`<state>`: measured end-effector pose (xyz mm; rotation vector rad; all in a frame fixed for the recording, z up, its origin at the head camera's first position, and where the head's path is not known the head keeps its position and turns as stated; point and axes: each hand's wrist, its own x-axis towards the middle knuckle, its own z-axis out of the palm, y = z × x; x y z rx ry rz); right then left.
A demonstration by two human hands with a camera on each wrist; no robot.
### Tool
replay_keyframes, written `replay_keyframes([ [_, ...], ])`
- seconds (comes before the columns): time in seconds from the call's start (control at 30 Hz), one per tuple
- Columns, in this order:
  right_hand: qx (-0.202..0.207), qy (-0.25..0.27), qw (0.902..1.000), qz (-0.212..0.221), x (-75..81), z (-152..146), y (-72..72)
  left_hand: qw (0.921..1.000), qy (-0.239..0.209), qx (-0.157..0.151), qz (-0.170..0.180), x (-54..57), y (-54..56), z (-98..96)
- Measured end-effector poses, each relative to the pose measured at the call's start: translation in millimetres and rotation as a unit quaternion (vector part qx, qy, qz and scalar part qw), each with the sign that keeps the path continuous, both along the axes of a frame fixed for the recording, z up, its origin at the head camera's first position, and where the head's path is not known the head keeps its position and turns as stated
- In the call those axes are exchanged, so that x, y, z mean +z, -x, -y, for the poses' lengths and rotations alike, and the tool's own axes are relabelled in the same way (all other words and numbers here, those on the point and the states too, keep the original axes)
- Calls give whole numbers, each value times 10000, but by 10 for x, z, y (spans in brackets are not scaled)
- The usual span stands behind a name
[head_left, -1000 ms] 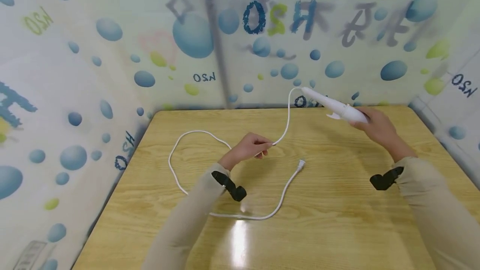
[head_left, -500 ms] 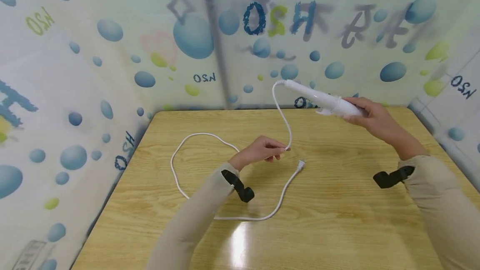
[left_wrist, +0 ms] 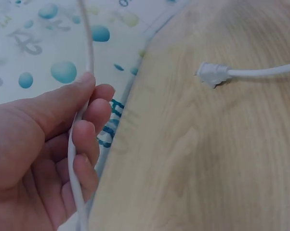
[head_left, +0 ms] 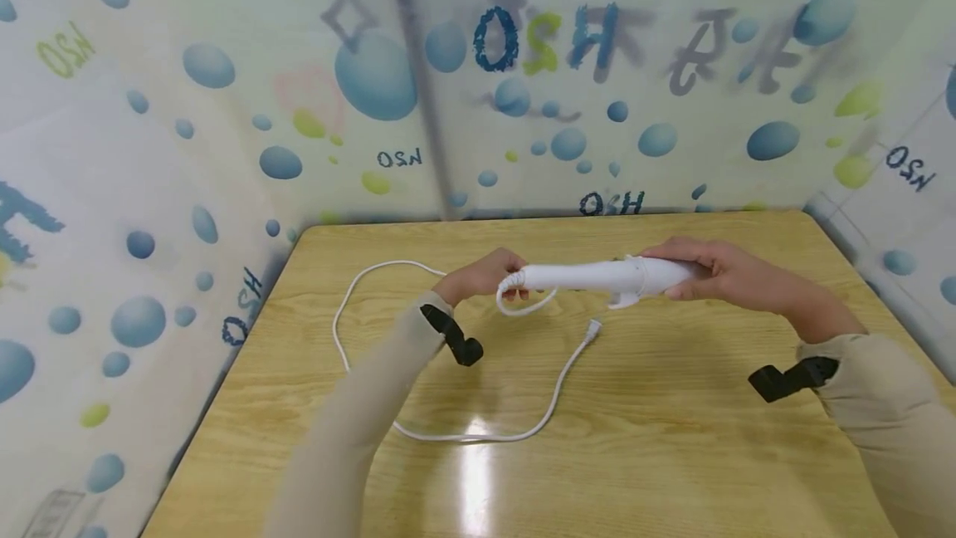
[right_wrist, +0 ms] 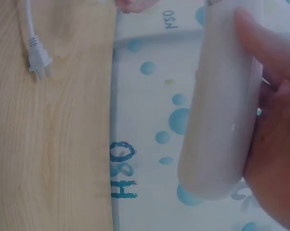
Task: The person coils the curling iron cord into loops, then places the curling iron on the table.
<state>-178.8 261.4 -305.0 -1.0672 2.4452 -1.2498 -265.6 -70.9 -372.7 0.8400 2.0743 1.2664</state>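
My right hand (head_left: 717, 276) grips a white wand-shaped appliance (head_left: 597, 277) (right_wrist: 222, 110), held level above the wooden table (head_left: 672, 438). Its white cord (head_left: 478, 436) (left_wrist: 77, 144) leaves the wand's left end in a small loop. There my left hand (head_left: 478, 276) (left_wrist: 48, 154) holds the cord with curled fingers. The rest of the cord lies in a wide loop on the table and ends in a white plug (head_left: 593, 328) (left_wrist: 212, 74) (right_wrist: 38, 60), lying free below the wand.
Walls (head_left: 224, 106) covered in a blue and green bubble-print sheet close in the table at the back and both sides. Black straps (head_left: 456, 339) sit on both wrists. A glare spot (head_left: 478, 471) lies on the near table.
The right hand has lowered the wand from high at the back and turned it level. The left hand has moved up to the wand's cord end, and the hanging cord has shortened to a small loop.
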Motion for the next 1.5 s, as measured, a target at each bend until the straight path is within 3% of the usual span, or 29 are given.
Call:
replay_keyframes([
  [0.2, 501, -343, 9968, 516, -107, 46, -6, 9949, 659, -15, -758, 241, 81, 58],
  [0.4, 526, -498, 9948, 719, -243, 45, 8, 9889, 602, 201, -1345, 496, 68, 40],
  [0.6, 233, -578, 9952, 752, -351, 44, 43, 9824, 271, 598, -1750, 748, -72, 48],
  [0.8, -317, -622, 9947, 750, -413, 50, 65, 9731, 143, 955, -2090, 866, -260, 81],
  [1.0, -932, -703, 9917, 537, -447, 56, 95, 9643, -231, 1314, -2288, 885, -465, 114],
  [1.13, -1179, -710, 9894, 456, -460, 66, 121, 9638, -494, 1423, -2200, 826, -593, 118],
  [1.33, -1475, -664, 9856, 492, -426, 65, 149, 9707, -738, 1409, -1800, 657, -750, 121],
  [1.5, -1581, -605, 9844, 478, -367, 63, 142, 9746, -915, 1398, -1489, 476, -799, 130],
])
